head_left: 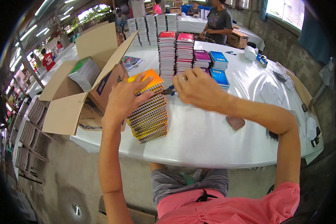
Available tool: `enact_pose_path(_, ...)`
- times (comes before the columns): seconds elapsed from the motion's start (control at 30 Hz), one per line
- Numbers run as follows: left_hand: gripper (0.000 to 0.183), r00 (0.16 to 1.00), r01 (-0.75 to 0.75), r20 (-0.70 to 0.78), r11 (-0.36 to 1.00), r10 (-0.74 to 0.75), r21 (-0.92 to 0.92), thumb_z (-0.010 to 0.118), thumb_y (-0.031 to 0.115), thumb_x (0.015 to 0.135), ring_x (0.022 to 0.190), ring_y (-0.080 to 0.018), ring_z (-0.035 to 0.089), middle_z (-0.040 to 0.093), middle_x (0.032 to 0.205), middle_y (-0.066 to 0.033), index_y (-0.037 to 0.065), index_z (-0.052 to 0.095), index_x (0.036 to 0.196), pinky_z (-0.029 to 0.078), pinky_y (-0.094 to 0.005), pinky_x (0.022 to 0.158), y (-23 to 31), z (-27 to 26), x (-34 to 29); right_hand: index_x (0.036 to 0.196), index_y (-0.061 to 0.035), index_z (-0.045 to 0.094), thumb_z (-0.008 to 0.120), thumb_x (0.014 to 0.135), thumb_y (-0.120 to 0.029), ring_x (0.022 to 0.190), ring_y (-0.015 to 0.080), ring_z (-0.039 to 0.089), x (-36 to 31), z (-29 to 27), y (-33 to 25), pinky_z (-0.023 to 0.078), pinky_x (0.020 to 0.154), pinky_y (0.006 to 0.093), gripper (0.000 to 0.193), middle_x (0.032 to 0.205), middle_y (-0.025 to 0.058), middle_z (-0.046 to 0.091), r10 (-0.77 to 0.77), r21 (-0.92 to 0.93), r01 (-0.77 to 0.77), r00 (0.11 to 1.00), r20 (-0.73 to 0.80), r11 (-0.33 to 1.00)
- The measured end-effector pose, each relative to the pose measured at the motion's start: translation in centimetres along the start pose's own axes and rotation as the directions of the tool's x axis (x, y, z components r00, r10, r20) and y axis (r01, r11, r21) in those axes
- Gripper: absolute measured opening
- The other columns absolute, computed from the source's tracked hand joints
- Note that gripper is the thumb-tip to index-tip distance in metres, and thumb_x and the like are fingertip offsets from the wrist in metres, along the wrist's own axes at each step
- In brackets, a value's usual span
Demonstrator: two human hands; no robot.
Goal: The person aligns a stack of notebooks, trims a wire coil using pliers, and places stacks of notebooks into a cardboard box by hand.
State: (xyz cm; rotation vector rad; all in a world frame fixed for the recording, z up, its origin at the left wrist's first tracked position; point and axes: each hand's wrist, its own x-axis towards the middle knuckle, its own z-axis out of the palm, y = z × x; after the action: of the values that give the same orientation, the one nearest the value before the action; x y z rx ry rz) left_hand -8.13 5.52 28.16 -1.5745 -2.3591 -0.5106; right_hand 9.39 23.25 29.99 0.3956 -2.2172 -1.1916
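You're resting left hand [126, 96], half-spread, on yellow notebooks [148, 118] atop table [201, 140]; right hand [196, 89] curling closed, seemingly around pliers [170, 90]. Try bracing notebooks firmly, aiming pliers at coil [152, 88], sparing covers [154, 75].

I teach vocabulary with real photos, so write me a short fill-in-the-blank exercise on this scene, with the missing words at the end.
1. The hand resting on the stack of yellow spiral notebooks is the person's ____ one.
2. The topmost cover visible inside the open cardboard box is ____.
3. Purple notebooks stand between the red notebooks and those with ____ covers.
4. The colour of the table covering is ____.

Missing words: left; green; blue; white.
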Motion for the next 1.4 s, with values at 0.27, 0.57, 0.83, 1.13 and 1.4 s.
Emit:
enact_pose_path(0.27, 0.049, 0.999, 0.013, -0.038, 0.999, -0.014, -0.042, 0.061, 0.049, 0.088, 0.126, -0.0374, 0.049, 0.054, 0.139, -0.0046, 0.022, 0.062, 0.129, 0.031, -0.0635, 0.105, 0.3, -0.1, 0.0, 0.088, -0.0058, 0.065, 0.07, 0.075, -0.032, 0.077, 0.0204, 0.06, -0.8, 0.8, 0.4, 0.046, 0.065, 0.0346, 0.03, 0.076, 0.0061, 0.057, 0.112, 0.188, -0.117, 0.993, 0.039, 0.975)
enact_pose_path(0.57, 0.049, 0.998, -0.041, -0.057, 0.999, 0.04, -0.011, 0.063, 0.048, 0.087, 0.124, -0.0366, 0.051, 0.056, 0.137, -0.0032, 0.024, 0.061, 0.129, 0.033, -0.0639, 0.104, -0.2, 0.4, 0.0, 0.112, -0.0189, 0.051, 0.061, 0.081, -0.014, 0.11, 0.0119, 0.05, -0.2, 1.8, 5.2, 0.034, 0.108, 0.0401, 0.033, 0.105, -0.0025, 0.052, -0.159, -0.054, 0.15, 0.953, -0.258, 0.987)
enact_pose_path(0.83, 0.051, 0.999, -0.014, -0.041, 0.999, 0.012, -0.035, 0.064, 0.048, 0.086, 0.127, -0.0493, 0.044, 0.051, 0.141, -0.0051, 0.023, 0.061, 0.13, 0.031, -0.051, 0.112, 0.2, 0.0, 0.1, 0.115, -0.0174, 0.049, 0.06, 0.084, -0.015, 0.112, 0.011, 0.048, 0.1, 3.6, 4.8, 0.036, 0.106, 0.0375, 0.033, 0.106, -0.0023, 0.052, -0.282, -0.182, 0.232, 0.899, -0.336, 0.956)
enact_pose_path(1.13, 0.052, 0.999, -0.02, -0.044, 1.0, 0.02, 0.002, 0.063, 0.048, 0.086, 0.128, -0.0498, 0.043, 0.051, 0.142, -0.0042, 0.023, 0.059, 0.131, 0.032, -0.0516, 0.111, 0.1, -0.1, -0.2, 0.104, -0.0086, 0.061, 0.062, 0.081, -0.018, 0.094, 0.013, 0.055, 0.6, 0.0, 1.7, 0.042, 0.082, 0.0331, 0.024, 0.093, -0.0009, 0.057, -0.084, 0.062, 0.076, 0.989, 0.125, 0.995)
enact_pose_path(1.4, 0.053, 0.999, -0.004, -0.047, 1.0, 0.004, -0.001, 0.066, 0.047, 0.084, 0.125, -0.0509, 0.045, 0.053, 0.14, -0.0021, 0.023, 0.059, 0.131, 0.036, -0.0516, 0.108, 0.6, 0.0, 0.2, 0.113, -0.0144, 0.055, 0.064, 0.08, -0.019, 0.104, 0.0136, 0.052, -0.4, 0.2, 2.9, 0.037, 0.1, 0.037, 0.034, 0.1, -0.0018, 0.054, -0.009, -0.054, 0.002, 0.991, -0.13, 0.999)
